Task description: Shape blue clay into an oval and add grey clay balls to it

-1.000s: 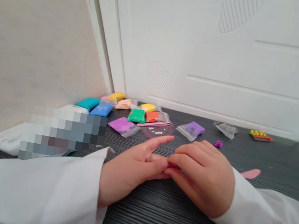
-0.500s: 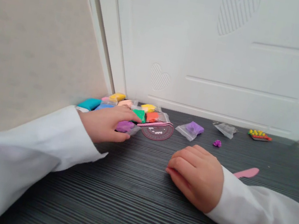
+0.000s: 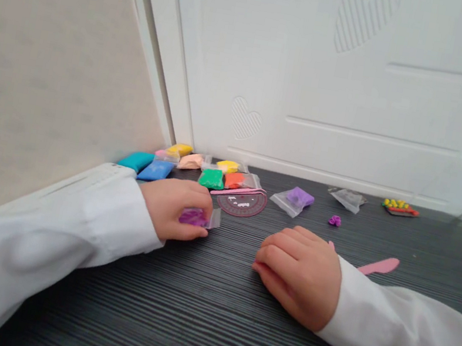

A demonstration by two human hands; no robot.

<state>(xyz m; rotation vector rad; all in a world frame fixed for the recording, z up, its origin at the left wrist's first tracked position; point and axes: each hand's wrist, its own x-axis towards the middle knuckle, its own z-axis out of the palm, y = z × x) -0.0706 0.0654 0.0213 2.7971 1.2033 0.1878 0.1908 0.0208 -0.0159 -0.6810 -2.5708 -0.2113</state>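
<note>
My left hand [image 3: 173, 207] is closed round a small clear bag of magenta clay [image 3: 198, 217] and holds it low over the dark striped table [image 3: 204, 323], just in front of the pile of clay bags. My right hand [image 3: 296, 271] rests on the table to the right, fingers curled under; whatever lies beneath them is hidden. Both arms wear white sleeves.
Behind my left hand lie several bags of coloured clay, among them green [image 3: 211, 178], blue [image 3: 155, 170] and orange [image 3: 234, 179], beside a round dark-red disc [image 3: 243, 204]. A purple clay bag [image 3: 295, 198], a small purple clay piece [image 3: 335, 220], a pink tool [image 3: 378, 264] and a yellow-red model [image 3: 399, 207] lie further right.
My left hand left my right hand, reached back to the pile, took hold of the magenta clay bag and drew it toward me. My right hand stayed nearly still.
</note>
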